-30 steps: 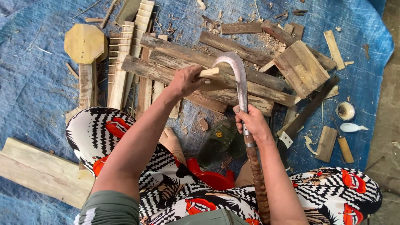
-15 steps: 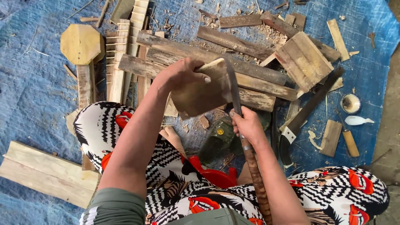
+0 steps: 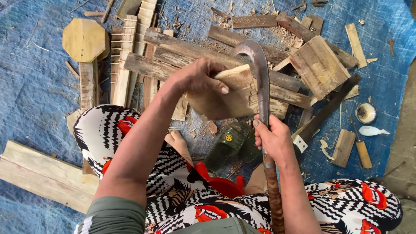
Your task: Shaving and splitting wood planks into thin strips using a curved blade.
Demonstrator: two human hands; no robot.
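1. Head view: the left hand point(image 3: 197, 78) clasps a flat wood piece point(image 3: 229, 97) from above, fingers curled over its top edge and thumb on its near face, holding it raised above the plank pile point(image 3: 182, 56).
2. The right hand point(image 3: 273, 138) is clenched around a hooked blade point(image 3: 260, 73) just above its wrapped handle.
3. The blade's edge lies against the wood piece's right side, over the blue tarp point(image 3: 30, 86).

Bright even daylight, soft short shadows, sharp focus, mild wide-angle edge distortion
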